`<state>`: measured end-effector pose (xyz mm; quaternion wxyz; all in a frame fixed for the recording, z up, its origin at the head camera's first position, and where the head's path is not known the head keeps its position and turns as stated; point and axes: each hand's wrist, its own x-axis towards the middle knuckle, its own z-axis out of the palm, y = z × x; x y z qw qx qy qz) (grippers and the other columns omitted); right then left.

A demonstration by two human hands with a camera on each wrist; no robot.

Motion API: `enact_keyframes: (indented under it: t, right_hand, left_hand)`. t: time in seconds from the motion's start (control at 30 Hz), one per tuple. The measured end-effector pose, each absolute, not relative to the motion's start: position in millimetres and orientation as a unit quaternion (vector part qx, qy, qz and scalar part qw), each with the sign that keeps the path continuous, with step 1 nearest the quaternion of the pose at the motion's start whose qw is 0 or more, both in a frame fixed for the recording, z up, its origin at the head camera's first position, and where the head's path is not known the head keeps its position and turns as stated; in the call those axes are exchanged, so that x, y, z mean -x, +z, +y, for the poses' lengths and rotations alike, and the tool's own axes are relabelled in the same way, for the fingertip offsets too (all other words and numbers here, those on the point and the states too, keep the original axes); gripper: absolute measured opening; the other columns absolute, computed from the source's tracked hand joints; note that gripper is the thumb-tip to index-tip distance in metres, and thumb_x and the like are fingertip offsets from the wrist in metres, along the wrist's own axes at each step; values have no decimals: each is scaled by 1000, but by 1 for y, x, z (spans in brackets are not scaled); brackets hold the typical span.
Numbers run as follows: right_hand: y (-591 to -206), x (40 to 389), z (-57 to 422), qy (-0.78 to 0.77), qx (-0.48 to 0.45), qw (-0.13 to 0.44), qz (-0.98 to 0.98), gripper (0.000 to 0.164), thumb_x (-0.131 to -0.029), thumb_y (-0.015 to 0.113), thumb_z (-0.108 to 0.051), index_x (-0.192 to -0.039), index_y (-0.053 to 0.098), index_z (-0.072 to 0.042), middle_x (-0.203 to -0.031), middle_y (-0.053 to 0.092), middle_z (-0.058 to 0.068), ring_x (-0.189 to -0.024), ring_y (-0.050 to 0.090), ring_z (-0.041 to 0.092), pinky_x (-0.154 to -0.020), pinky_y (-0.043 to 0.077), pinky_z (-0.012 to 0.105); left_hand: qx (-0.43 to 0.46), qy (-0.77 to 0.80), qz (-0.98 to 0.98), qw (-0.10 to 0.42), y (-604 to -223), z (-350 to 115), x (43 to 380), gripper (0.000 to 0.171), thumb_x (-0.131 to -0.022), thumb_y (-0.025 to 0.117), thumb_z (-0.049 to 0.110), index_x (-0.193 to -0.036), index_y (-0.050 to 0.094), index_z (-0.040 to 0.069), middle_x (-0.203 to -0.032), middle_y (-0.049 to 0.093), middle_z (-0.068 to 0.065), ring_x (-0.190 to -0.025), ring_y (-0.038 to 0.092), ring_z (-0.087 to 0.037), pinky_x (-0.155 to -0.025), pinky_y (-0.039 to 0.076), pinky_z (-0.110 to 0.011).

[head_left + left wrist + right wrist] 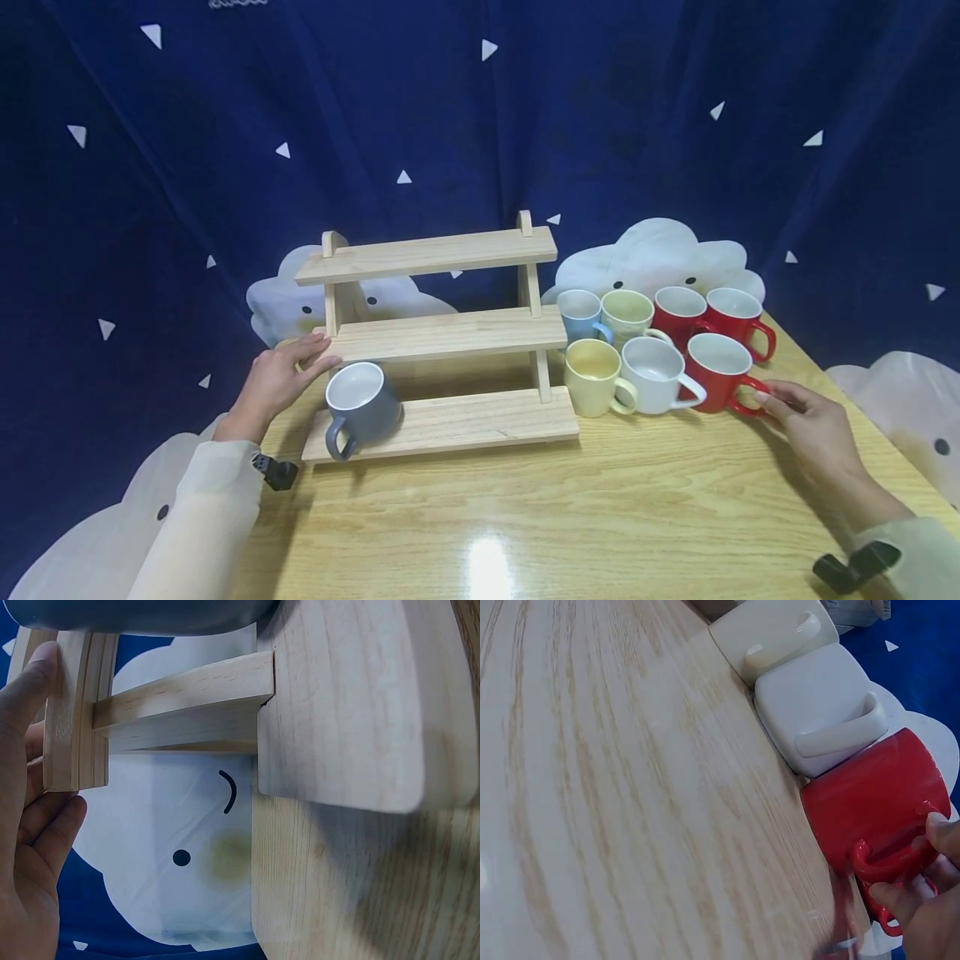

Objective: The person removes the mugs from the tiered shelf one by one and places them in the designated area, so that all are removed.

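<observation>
My left hand [279, 377] grips the left end of the middle board of a three-tier wooden shelf rack [457, 336]. In the left wrist view the thumb lies on one face of that board [75, 712] and the fingers curl behind it. A grey-blue mug [369, 410] stands on the bottom board at its left end, handle toward the front. At the right, my right hand [813, 425] pinches the handle of the front red mug [716, 377]. The right wrist view shows thumb and fingers around the handle of this red mug [877, 802].
Beside the front red mug stand a white mug [651, 379] and a yellow mug [591, 383]. Behind them are a blue mug [577, 310], a pale green mug [626, 312] and two more red mugs [678, 312]. A dark blue curtain [420, 108] hangs behind the wooden table [525, 508].
</observation>
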<state>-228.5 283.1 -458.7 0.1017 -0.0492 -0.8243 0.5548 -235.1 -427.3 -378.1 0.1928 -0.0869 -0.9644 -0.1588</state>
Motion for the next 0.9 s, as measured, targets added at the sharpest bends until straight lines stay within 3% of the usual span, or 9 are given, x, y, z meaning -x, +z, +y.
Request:
enact_keyframes:
  t: [0.07,0.17,0.3,0.37,0.47,0.53,0.7,0.9]
  right_hand:
    - [-458,228,284,516,42,95,-851,34,-96,65,-26,-118,63,0,-89,64,-25,-77,59,-11,-66,48,7]
    - [-454,227,286,447,32,78,-890,52,-98,61,-36,-130,55,5,-104,68,-1,-85,59,-3,-71,47,13]
    - [-448,226,286,380,13,67,-923,62,-98,57,-44,-138,48,3,-124,58,28,-107,59,31,-83,47,44]
    - [-445,225,285,358,3,73,-931,66,-98,57,-45,-141,44,3,-125,56,30,-112,54,45,-81,47,44]
    - [-439,222,281,336,-14,105,-936,64,-97,59,-42,-141,44,3,-122,58,30,-111,54,48,-75,47,31]
    - [-434,220,278,328,-23,125,-936,62,-97,60,-39,-140,46,3,-120,59,29,-109,55,48,-75,47,31]
    - [-419,215,266,317,-46,156,-934,55,-97,62,-34,-137,50,2,-124,56,32,-112,51,49,-84,42,64]
    - [-406,207,245,302,-87,177,-933,54,-94,68,-31,-136,52,0,-130,53,31,-116,48,51,-83,40,66]
  left_hand:
    - [87,-160,-964,193,-378,-427,235,58,-91,66,48,-130,63,5,-137,55,-16,-126,50,-43,-102,35,-62]
    - [87,-160,-964,192,-378,-427,235,58,-91,66,48,-130,63,5,-137,55,-16,-126,49,-43,-103,35,-62]
    - [86,-160,-965,190,-378,-428,234,58,-91,66,48,-130,63,5,-138,55,-16,-126,49,-43,-102,35,-63]
    - [86,-160,-964,192,-378,-428,235,58,-91,66,48,-130,63,5,-138,55,-16,-126,49,-43,-102,35,-63]
    - [89,-161,-963,198,-379,-428,236,58,-90,67,48,-129,64,5,-137,55,-16,-125,50,-43,-102,36,-62]
    - [91,-161,-962,201,-379,-428,236,57,-90,67,48,-129,64,6,-137,56,-15,-125,50,-43,-101,36,-62]
    - [90,-161,-962,200,-380,-429,236,57,-90,67,48,-129,64,6,-137,56,-16,-125,50,-43,-101,36,-62]
    - [88,-162,-962,200,-380,-429,236,58,-90,67,48,-129,64,6,-137,55,-16,-125,50,-43,-101,36,-62]
